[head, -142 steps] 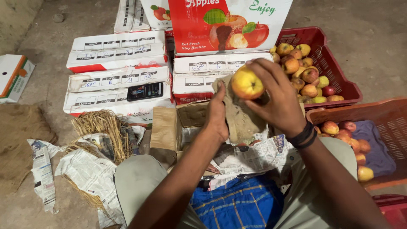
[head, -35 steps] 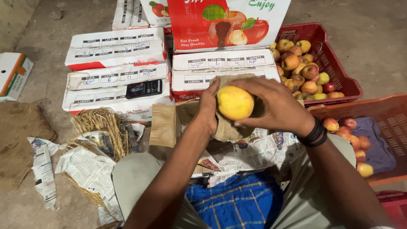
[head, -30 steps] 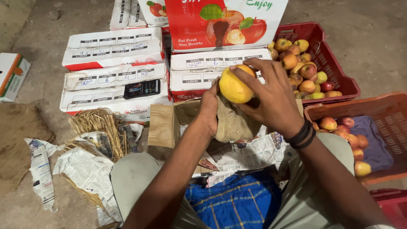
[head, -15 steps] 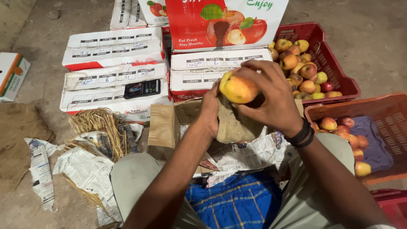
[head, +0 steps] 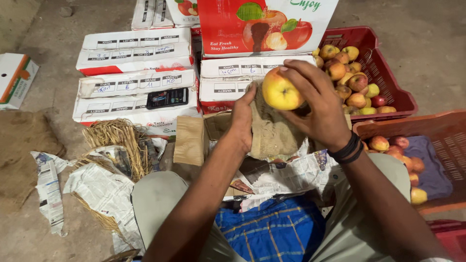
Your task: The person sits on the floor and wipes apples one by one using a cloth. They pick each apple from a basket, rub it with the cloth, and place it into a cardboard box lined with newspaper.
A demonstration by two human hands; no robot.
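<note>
Item: apple, yellow with a red blush, held up above an open cardboard box, in front of the stacked white cartons.

Right hand: fingers clamped around the apple from the right side and back, thumb beneath. A black band sits on the wrist.

Left hand: fingers closed on a brownish cloth, which lies pressed just under and against the apple.

Change: half a second back the blush faced the camera; now the yellow flank shows more, so the fruit has been turned against the cloth. Judged: wiping is under way, not finished. Against the oldest picture, the apple sits in much the same spot, a little lower and nearer the cloth.

Surroundings: red crate of apples behind the right hand; orange crate with a few apples to the right; newspaper sheets on the lap; straw bundle and a dark phone on a carton at left; concrete floor.
</note>
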